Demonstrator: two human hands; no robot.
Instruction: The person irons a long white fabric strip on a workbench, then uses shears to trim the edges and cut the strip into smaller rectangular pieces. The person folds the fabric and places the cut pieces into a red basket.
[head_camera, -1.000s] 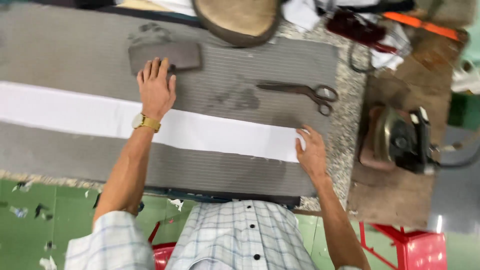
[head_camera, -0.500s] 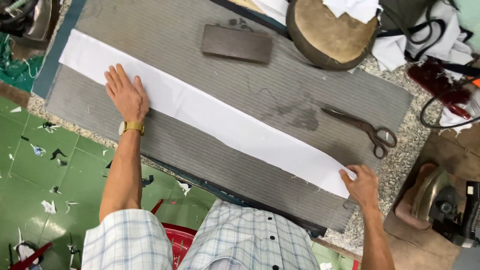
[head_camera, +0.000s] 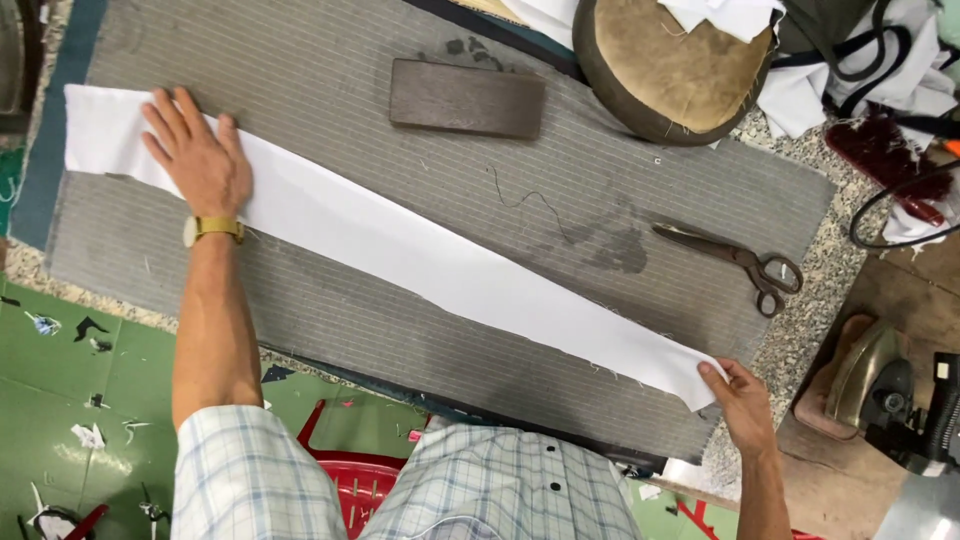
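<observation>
A long white fabric strip lies diagonally across the grey striped pad on the table. My left hand, with a gold watch on the wrist, presses flat on the strip near its left end, fingers spread. My right hand pinches the strip's right end near the pad's front edge. A pair of dark scissors lies on the pad, beyond my right hand. A dark rectangular block rests at the back of the pad.
A round tan cushion sits at the back right beside a pile of white and dark cloth. An iron stands on a brown mat at the right. A red plastic stool and green floor with scraps lie below.
My left hand has slid further left along the strip, toward its end. My right hand stays on the right end. The camera has moved in and shifted left.
</observation>
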